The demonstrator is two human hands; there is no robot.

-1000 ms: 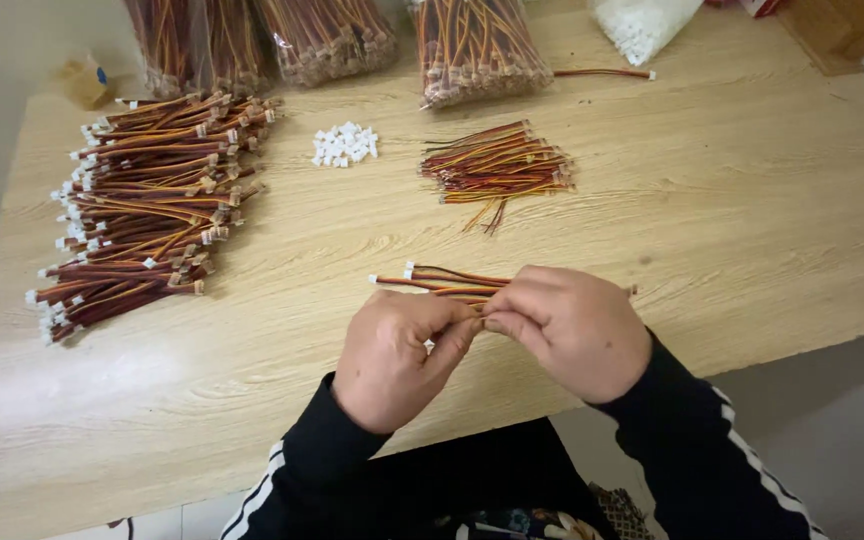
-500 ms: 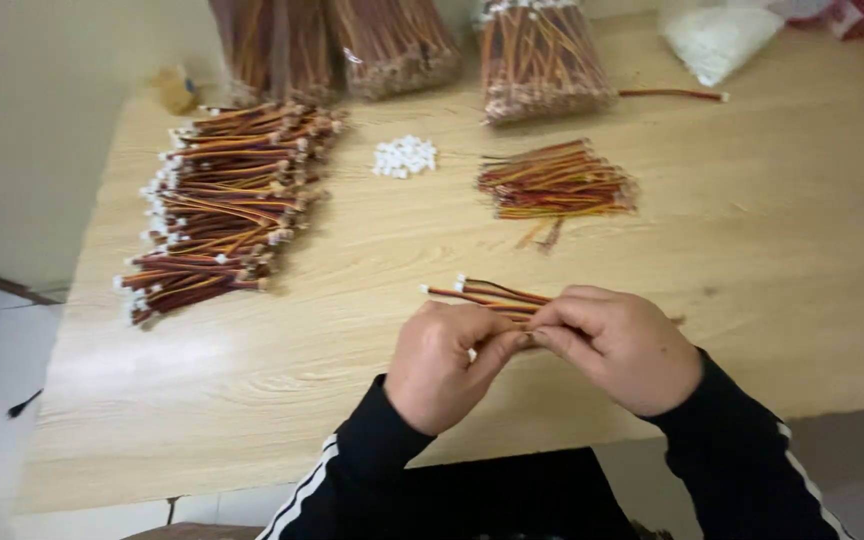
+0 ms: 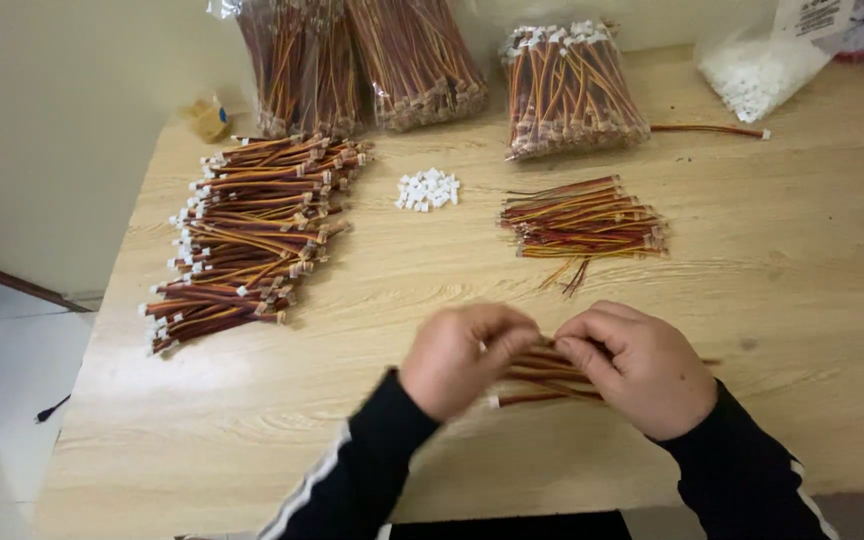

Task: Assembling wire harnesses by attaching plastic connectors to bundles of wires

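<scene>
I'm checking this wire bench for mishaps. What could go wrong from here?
The left hand and right hand work a small wire bundle near the table's front edge; loose wires could drop off. The loose white connectors might scatter if brushed. The big wire pile nears the left edge.

A light wood-grain surface point(image 3: 772, 290) carries the work. On its left lies a big stacked pile of brown, red and yellow wire leads with white connectors point(image 3: 247, 230). Near the middle sits a small heap of white plastic connector housings point(image 3: 428, 189), and just right of it a smaller loose bundle of the same coloured wires point(image 3: 580, 222). Along the far edge lie clear bags packed with wire leads point(image 3: 367, 60), another bagged bundle point(image 3: 570, 88), a clear bag of white housings point(image 3: 757, 70) and a single stray lead point(image 3: 712, 129).
</scene>
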